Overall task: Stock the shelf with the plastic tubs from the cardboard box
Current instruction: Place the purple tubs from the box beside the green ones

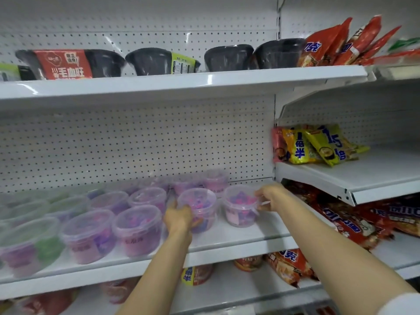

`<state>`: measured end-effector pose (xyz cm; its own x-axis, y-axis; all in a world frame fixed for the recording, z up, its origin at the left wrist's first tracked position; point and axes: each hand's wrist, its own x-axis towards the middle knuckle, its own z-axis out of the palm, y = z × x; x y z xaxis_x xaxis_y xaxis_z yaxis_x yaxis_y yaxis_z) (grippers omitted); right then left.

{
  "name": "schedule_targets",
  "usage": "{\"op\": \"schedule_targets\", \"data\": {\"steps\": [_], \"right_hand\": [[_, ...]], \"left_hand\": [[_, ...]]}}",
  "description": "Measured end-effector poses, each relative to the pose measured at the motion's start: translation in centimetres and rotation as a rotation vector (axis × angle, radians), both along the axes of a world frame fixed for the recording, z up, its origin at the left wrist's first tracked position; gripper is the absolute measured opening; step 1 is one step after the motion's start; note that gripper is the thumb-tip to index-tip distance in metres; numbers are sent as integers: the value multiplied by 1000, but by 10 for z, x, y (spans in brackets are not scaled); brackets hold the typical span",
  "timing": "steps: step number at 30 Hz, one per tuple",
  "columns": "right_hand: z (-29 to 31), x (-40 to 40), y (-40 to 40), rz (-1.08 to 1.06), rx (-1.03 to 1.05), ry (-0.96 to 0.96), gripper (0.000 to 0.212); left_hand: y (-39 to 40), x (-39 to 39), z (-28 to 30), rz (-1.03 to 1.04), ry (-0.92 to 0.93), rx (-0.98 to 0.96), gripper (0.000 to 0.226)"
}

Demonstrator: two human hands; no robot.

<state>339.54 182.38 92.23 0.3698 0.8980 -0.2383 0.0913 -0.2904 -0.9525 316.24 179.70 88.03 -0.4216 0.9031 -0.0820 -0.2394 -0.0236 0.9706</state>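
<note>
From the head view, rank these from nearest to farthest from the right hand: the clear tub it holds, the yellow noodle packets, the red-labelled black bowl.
1. Clear plastic tub, at the right hand, middle shelf.
2. Yellow noodle packets, up and right, side shelf.
3. Red-labelled black bowl, top shelf, far left.

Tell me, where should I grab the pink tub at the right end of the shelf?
Probably by the round wall just under the lid rim of the rightmost tub, coming from its open right side, where the right hand already touches it. It stands upright, and another tub, held by the left hand, crowds its left.
</note>
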Motion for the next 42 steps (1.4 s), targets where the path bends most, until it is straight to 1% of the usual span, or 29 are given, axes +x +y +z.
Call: {"op": "schedule_targets", "data": {"steps": [2,6,9,12,16,19,21,22,23,25,27,28,29,30,31,32,33,34,36,38,40,42], "right_hand": [[-1,-2,8,3,-9,-11,12],[-2,-6,22,-10,-18,-24,13],[-3,-7,29,-6,-7,-7,14],[-8,-10,36,-41,70,-11,18],[-20,-15,35,-119,176,-108,10],[-34,-16,30,-155,287,-71,19],[-44,-16,26,-155,353,-56,33],[-50,-17,22,-145,376,-79,41],[-53,-20,15,-134,399,-118,48],[-59,-26,0,-123,493,-243,56],[-62,-34,-13,-130,626,-492,60],[-62,-39,-17,-131,675,-644,61],[-62,-44,-19,-129,698,-766,62],[-60,-50,-20,-115,706,-842,62],[-57,-55,-20,-91,686,-884,63],[-55,-59,-21,-72,651,-906,64],[-54,-63,-21,-55,607,-910,64],[-56,-64,-19,-42,571,-900,62],[-60,-62,-13,-18,536,-866,54],[-65,-57,-7,12,566,-800,48],[-69,-52,-1,60,605,-734,45],[-70,-47,5,107,633,-664,42]], "left_hand": [[3,1,-2,-17,-21,-2,30],[20,-1,-13,81,24,-17,45],[25,-2,-19,103,73,-2,44],[26,-2,-22,127,131,24,40],[19,1,-26,117,252,72,44],[11,2,-26,128,346,50,48],[5,2,-27,111,366,35,53],[1,3,-30,107,400,38,57],[-4,4,-32,113,490,53,61],[-16,9,-33,190,752,147,64],[-18,12,-20,287,1018,291,61],[-13,12,-10,293,1167,292,60],[-5,11,0,263,1309,228,61],[4,11,10,210,1420,106,68],[11,11,17,137,1491,-33,77],[16,11,22,70,1521,-142,85],[20,11,24,20,1528,-204,91],[24,10,22,-15,1531,-229,94],[28,4,20,-65,1565,-206,94],[32,-8,26,-140,1596,-162,86],[34,-21,35,-276,1558,-129,77],[36,-34,44,-425,1474,-121,77]]}}
